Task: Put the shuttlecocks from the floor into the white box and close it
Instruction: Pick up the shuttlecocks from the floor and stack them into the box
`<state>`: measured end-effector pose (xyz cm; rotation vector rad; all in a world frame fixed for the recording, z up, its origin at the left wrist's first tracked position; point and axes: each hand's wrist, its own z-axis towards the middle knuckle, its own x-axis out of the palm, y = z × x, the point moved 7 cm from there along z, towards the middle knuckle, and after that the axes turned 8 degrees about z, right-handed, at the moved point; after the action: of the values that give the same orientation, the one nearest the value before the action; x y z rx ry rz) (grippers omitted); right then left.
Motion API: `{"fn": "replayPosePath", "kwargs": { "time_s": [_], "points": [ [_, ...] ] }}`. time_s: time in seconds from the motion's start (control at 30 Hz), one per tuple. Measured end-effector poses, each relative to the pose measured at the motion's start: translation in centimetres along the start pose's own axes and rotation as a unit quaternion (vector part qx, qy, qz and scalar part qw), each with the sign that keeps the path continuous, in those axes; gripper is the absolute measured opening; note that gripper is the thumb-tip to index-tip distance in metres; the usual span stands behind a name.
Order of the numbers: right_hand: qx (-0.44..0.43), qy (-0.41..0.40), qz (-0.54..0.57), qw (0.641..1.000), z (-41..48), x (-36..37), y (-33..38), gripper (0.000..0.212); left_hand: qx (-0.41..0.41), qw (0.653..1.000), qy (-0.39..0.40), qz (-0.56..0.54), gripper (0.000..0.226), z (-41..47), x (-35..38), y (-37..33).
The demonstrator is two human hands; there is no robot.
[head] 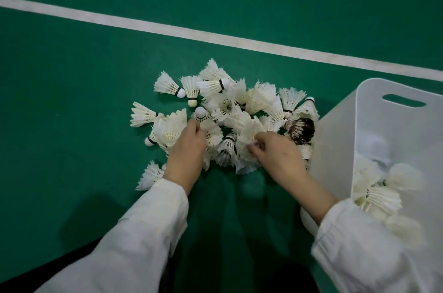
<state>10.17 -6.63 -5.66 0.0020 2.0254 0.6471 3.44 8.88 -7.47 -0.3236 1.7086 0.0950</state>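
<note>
Meanwhile, white feathered shuttlecocks (227, 105) heaped on green floor (72, 100); clump held in curled fingers (259, 147) of right hand (279, 153); left hand (188, 148) curled into heap, grip unclear; white plastic box (335, 148) set rightward, nearest right hand.

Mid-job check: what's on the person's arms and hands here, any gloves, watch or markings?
No gloves: the left hand and right hand are bare, with no ring or watch in view. Both arms wear long, loose white sleeves, the left sleeve and right sleeve each ending in a plain cuff at the wrist. No logos or markings show.
</note>
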Motion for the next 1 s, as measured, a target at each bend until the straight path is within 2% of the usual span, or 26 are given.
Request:
{"fn": "replayPosePath", "kwargs": {
  "time_s": [0.07,0.1,0.2,0.33,0.4,0.5,0.63,0.7,0.8,0.9,1.0],
  "points": [
    [0.009,-0.026,0.053,0.998,-0.2,-1.0,-0.1,0.026,-0.003,0.999,-0.041,-0.027,0.015,0.0,-1.0,0.0],
    [0.013,-0.038,0.078,0.996,-0.3,-1.4,-0.2,0.026,-0.01,0.997,-0.068,-0.044,0.012,-0.1,-1.8,0.0],
    [0.016,-0.078,0.14,0.987,-0.7,-2.7,-0.2,0.027,-0.055,0.987,-0.12,-0.089,0.02,-0.9,-3.5,0.4],
    [-0.016,-0.127,0.204,0.971,-1.4,-4.5,0.1,0.028,-0.063,0.981,-0.146,-0.113,0.016,-2.9,-4.4,0.2],
    [-0.024,-0.156,0.209,0.965,-2.1,-5.7,-0.3,0.026,-0.062,0.982,-0.125,-0.124,0.017,-4.0,-4.6,-0.4],
    [-0.025,-0.182,0.206,0.961,-3.9,-6.7,-1.3,0.029,-0.064,0.977,-0.044,-0.197,0.029,-5.1,-3.4,-1.7],
    [-0.018,-0.152,0.185,0.971,-6.7,-5.1,-2.3,0.033,-0.059,0.972,0.008,-0.226,0.041,-4.6,-0.9,-3.6],
    [-0.013,-0.127,0.182,0.975,-7.3,-3.6,-2.7,0.035,-0.065,0.969,0.031,-0.237,0.037,-4.0,0.0,-4.4],
    [-0.006,-0.106,0.146,0.984,-7.2,-2.6,-3.2,0.027,-0.052,0.971,0.038,-0.229,0.01,-2.9,0.6,-5.9],
    [-0.004,-0.109,0.136,0.985,-7.4,-2.5,-3.3,0.014,-0.026,0.98,0.041,-0.195,0.035,-1.8,1.3,-6.8],
    [0.005,-0.11,0.159,0.981,-8.0,-2.4,-3.4,0.01,-0.014,0.98,0.082,-0.179,0.035,-1.0,3.0,-7.4]
  ]
}}
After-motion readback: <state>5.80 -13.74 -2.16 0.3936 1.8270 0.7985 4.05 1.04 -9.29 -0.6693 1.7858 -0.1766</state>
